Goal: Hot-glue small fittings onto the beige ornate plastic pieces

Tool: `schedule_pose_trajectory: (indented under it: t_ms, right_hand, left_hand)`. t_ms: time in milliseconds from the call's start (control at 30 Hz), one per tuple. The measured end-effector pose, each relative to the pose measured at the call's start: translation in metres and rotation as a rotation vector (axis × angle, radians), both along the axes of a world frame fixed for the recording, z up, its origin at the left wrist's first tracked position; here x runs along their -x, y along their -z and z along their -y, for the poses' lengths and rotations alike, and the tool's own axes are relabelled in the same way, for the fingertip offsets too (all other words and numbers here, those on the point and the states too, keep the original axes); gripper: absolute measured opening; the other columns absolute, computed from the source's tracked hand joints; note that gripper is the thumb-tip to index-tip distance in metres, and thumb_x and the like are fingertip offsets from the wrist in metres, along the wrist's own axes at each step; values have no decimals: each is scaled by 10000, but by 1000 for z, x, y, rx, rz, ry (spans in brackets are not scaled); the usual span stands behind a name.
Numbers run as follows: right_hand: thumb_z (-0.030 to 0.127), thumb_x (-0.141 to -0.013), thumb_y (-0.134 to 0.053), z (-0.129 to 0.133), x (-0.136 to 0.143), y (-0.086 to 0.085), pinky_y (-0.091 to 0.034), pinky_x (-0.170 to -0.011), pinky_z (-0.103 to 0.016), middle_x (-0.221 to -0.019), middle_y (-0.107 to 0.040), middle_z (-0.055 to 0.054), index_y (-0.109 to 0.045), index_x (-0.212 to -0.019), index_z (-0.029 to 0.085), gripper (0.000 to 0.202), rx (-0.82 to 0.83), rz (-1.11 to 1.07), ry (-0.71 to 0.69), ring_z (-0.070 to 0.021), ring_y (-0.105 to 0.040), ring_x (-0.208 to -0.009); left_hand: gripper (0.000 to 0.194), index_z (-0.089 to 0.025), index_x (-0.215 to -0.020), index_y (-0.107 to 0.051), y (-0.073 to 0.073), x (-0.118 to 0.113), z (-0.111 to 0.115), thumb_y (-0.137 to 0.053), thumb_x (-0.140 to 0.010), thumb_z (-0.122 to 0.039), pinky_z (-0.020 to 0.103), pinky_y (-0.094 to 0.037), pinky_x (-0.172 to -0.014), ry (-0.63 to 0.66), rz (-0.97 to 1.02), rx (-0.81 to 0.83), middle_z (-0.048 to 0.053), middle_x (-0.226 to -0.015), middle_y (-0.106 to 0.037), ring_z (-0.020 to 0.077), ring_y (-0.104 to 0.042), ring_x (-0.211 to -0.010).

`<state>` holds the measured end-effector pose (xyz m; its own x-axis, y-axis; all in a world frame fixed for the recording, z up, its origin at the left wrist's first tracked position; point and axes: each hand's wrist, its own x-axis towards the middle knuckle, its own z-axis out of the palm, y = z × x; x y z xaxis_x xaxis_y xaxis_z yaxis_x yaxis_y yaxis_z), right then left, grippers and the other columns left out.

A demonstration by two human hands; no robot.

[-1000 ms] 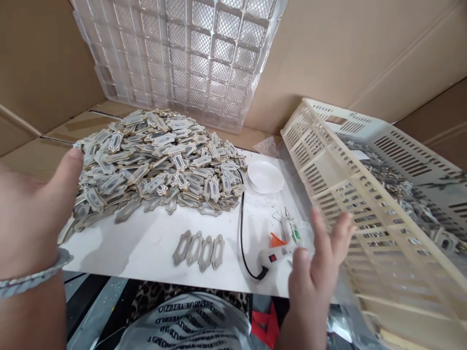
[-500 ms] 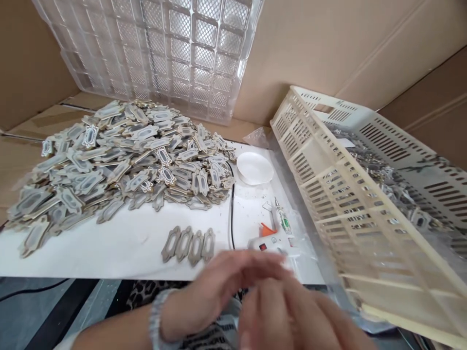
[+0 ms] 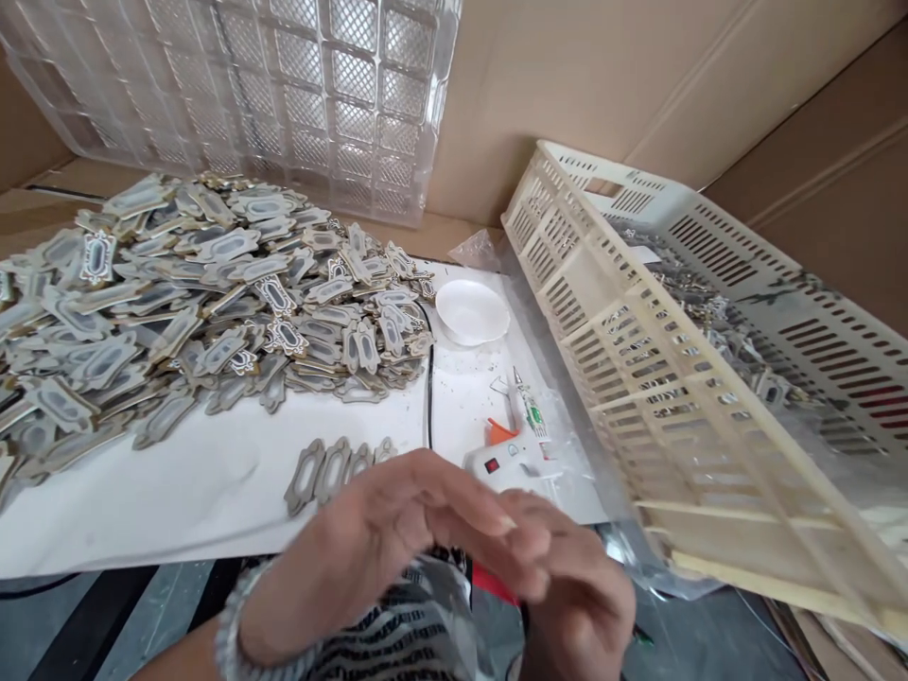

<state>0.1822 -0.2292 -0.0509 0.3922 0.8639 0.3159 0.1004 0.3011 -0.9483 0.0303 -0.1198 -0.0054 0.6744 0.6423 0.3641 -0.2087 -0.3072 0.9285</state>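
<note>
My left hand (image 3: 369,544), with a bracelet on the wrist, lies over my right hand (image 3: 582,596) at the bottom middle, below the front edge of the white board (image 3: 213,482). The two hands touch; I see nothing held in either, though the fingers are blurred. Just beyond them lies a short row of flat ornate grey pieces (image 3: 333,468), partly hidden by my left fingers. A white glue gun (image 3: 515,454) with an orange trigger and black cord rests right of that row. A big heap of the same grey pieces (image 3: 184,303) covers the board's left.
A cream slotted plastic crate (image 3: 681,378) tilts at the right, with small metal parts inside. A small white dish (image 3: 472,312) sits behind the glue gun. Clear plastic grid trays (image 3: 284,85) lean against the cardboard wall behind. A printed bag (image 3: 411,634) lies under my hands.
My hands, spread apart a second ago, have come together low in front of me. The view has shifted so everything on the board sits further left.
</note>
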Motion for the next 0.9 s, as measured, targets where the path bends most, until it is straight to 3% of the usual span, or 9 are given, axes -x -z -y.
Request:
schedule_pose_trajectory:
  t_ms: [67, 133, 233, 300, 433, 600, 733, 800, 900]
  right_hand:
    - [494, -976, -617, 3, -13, -3, -494, -580, -358, -718, -701, -36, -793, -1020, 318, 253, -178, 65, 46, -204, -611, -628]
    - [426, -996, -602, 5, -20, -3, -419, -522, -307, -659, -650, -26, -779, -1007, 273, 234, -219, 110, 50, -172, -536, -572]
    - [372, -996, -604, 11, -22, 1, -427, -522, -301, -665, -649, -29, -769, -998, 259, 200, -148, 191, 57, -177, -560, -592]
    - [318, -982, -618, 14, -20, 4, -452, -531, -304, -682, -683, -35, -777, -991, 257, 170, -101, 273, 72, -183, -597, -604]
    - [218, -968, -608, 20, -18, 8, -471, -537, -301, -684, -712, -35, -768, -969, 258, 165, -72, 310, 89, -180, -616, -590]
    - [325, -1009, -562, 26, -15, 17, -426, -520, -285, -598, -623, -9, -713, -891, 252, 205, -124, 132, 11, -164, -555, -548]
    - [336, -998, -580, 24, -11, 22, -380, -518, -275, -576, -573, 9, -681, -825, 246, 219, -96, 94, -60, -151, -517, -538]
    - [321, -990, -605, 18, -8, 24, -383, -530, -259, -588, -565, 19, -652, -770, 235, 241, -52, 49, 6, -137, -509, -548]
    - [343, -978, -654, 2, -4, 25, -439, -564, -229, -639, -577, 35, -635, -775, 233, 232, -23, -142, 288, -122, -531, -577]
  left_hand:
    - [227, -266, -1188, -600, 5, -7, -2, -435, -1067, -364, 344, -606, -753, -164, -158, -273, 33, -968, -780, 198, -754, -822]
    - [326, -214, -1286, -540, 16, -23, 0, -554, -1003, -373, 374, -589, -749, -313, -497, -649, 41, -966, -763, 221, -732, -828]
    - [534, -133, -1287, -557, 36, -53, 7, -785, -844, -324, 421, -572, -739, -310, -689, -778, 76, -951, -750, 284, -715, -851]
    - [563, -108, -1295, -560, 46, -68, 11, -812, -815, -257, 416, -559, -718, -321, -740, -807, 92, -954, -741, 287, -703, -835]
    - [396, -138, -1208, -589, 53, -81, 12, -712, -834, -93, 380, -533, -676, -354, -756, -861, 68, -869, -714, 254, -679, -754]
    - [115, -181, -963, -546, 49, -75, 6, -625, -892, -138, 361, -549, -620, -421, -590, -876, 21, -730, -652, 223, -632, -622]
    - [50, -200, -970, -490, 42, -68, 4, -515, -1010, -216, 384, -630, -772, -544, -377, -820, 29, -782, -700, 207, -709, -691]
    - [54, -201, -1024, -481, 39, -66, 6, -501, -1037, -250, 385, -642, -865, -593, -274, -776, 27, -801, -729, 203, -757, -786]
    - [101, -215, -1033, -457, 36, -64, 11, -544, -1029, -266, 372, -647, -932, -622, -158, -713, 48, -879, -778, 190, -786, -889]
